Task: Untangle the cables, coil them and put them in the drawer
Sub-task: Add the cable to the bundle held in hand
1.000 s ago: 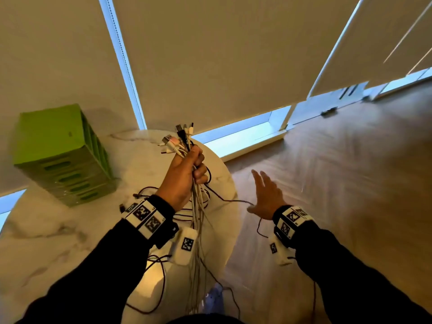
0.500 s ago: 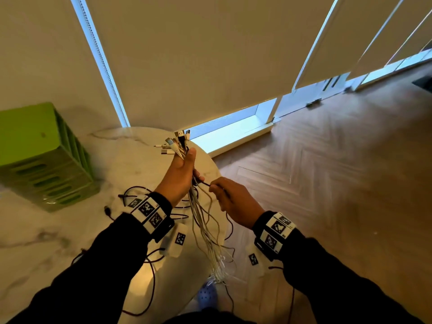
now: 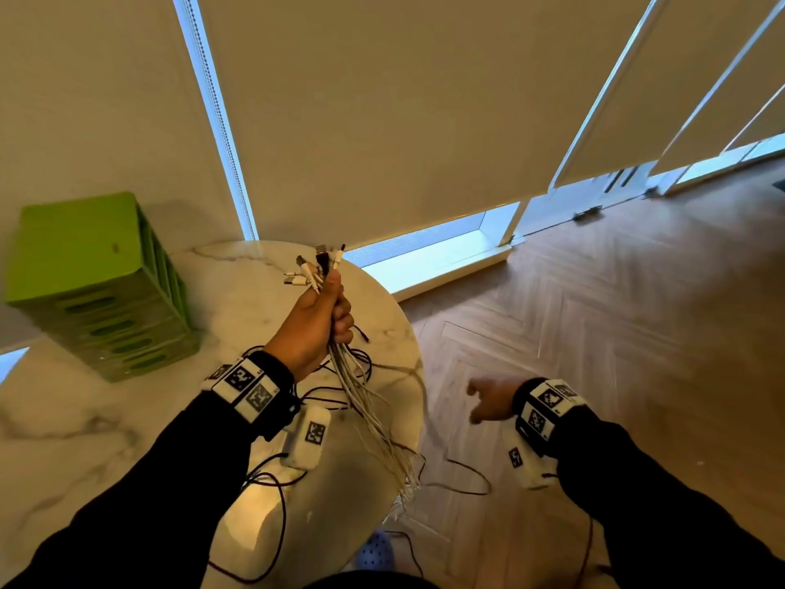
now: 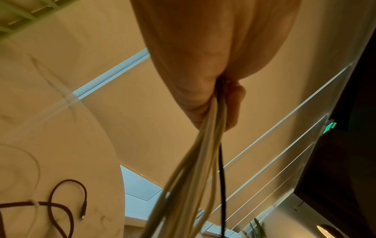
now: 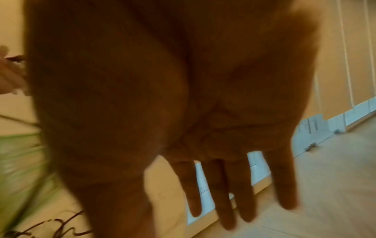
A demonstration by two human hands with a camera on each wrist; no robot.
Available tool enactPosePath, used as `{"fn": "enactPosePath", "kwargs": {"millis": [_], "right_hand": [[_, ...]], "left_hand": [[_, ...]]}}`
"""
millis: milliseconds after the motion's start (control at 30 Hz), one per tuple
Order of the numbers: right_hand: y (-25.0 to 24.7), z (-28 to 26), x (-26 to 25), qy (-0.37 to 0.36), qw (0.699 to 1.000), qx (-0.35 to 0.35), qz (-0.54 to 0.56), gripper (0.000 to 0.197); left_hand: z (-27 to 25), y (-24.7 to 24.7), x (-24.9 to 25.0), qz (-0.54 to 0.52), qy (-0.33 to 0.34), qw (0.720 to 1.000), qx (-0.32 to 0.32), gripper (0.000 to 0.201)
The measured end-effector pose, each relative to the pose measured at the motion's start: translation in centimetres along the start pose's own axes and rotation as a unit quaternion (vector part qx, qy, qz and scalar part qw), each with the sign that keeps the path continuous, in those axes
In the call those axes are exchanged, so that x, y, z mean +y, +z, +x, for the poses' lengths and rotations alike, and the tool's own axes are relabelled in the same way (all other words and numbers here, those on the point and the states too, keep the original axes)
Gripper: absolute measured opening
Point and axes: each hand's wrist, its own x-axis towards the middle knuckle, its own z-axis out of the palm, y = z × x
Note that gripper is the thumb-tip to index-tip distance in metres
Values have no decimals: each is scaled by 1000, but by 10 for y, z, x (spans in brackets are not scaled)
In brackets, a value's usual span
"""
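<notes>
Gripping the cable bundle (image 3: 365,401) upright, left hand (image 3: 312,329) (right hand (image 3: 492,403) spread).

Home room: marble table (image 3: 127,418), herringbone wood floor (image 3: 616,333), roller blinds (image 3: 403,99).

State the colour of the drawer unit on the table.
Green drawer unit, clearest in the head view.

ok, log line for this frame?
left hand: grips cable bundle | right hand: open, empty | drawer unit: shut
</notes>
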Motion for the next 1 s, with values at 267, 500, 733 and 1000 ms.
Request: {"fn": "enactPosePath", "kwargs": {"millis": [267, 500, 733, 1000], "right_hand": [[-38, -44, -100, -388, 860, 86, 321, 70], [-32, -54, -128, -387, 810, 64, 436, 9], [-44, -43, -112, -259, 870, 176, 381, 12], [-35, -63, -88, -236, 776, 189, 554, 24]], "left_hand": [[-6, 20, 1, 162, 63, 979, -105, 43], [-4, 25, 7, 240, 47, 968, -60, 49], [4, 31, -1, 339, 18, 927, -157, 67], [21, 65, -15, 242, -8, 952, -188, 53]]}}
